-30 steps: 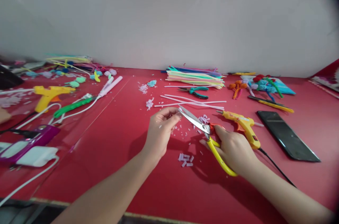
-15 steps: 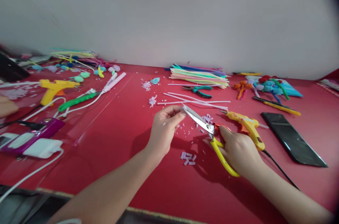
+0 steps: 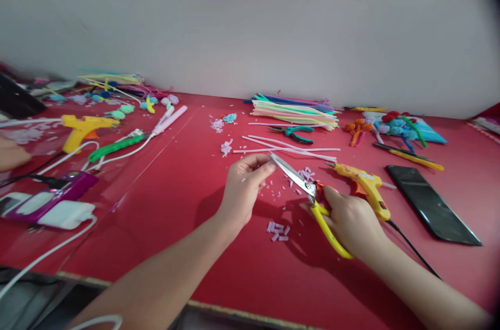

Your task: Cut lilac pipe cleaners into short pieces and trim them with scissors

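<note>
Seen on red table (image 3: 219,267): 2 hands, 1 pr scissors (image 3: 308,200), 2 yellow glue guns. Right hand (image 3: 351,223), grip closed round yellow handles, blades shut. Left hand (image 3: 244,189), grip pinching tiny piece at blade tip. Nearer glue gun (image 3: 363,187) just beside; 1 phone (image 3: 429,202) right.

wall (image 3: 250,23): plain white, glare streaks near top | table (image 3: 164,200): red, glossy | light: soft, even
</note>
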Tool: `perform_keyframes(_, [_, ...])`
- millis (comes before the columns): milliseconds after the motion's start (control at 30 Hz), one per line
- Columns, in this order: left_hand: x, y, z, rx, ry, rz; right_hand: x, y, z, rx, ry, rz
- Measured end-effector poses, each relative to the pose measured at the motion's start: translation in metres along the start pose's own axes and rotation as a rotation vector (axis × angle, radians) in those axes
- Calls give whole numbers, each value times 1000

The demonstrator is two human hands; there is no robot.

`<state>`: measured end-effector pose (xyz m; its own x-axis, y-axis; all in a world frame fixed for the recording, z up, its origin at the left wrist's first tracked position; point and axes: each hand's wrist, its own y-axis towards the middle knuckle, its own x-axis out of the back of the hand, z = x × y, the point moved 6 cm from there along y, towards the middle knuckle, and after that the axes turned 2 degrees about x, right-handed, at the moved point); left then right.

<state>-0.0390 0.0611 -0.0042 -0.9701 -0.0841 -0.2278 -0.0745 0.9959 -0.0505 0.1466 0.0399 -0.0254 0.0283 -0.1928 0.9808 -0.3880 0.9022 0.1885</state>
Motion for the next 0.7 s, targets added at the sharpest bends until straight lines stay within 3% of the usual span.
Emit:
perform_keyframes(367, [-1,-1,0,24,-13,20,4,5,-3,-76,85,36])
perform_keyframes(567, [-17,-5,14,140,92,203,13,9,-2,-150,230,41])
perform_keyframes(700, [-31,-11,23,171,242,364,10,9,0,-184,622,83])
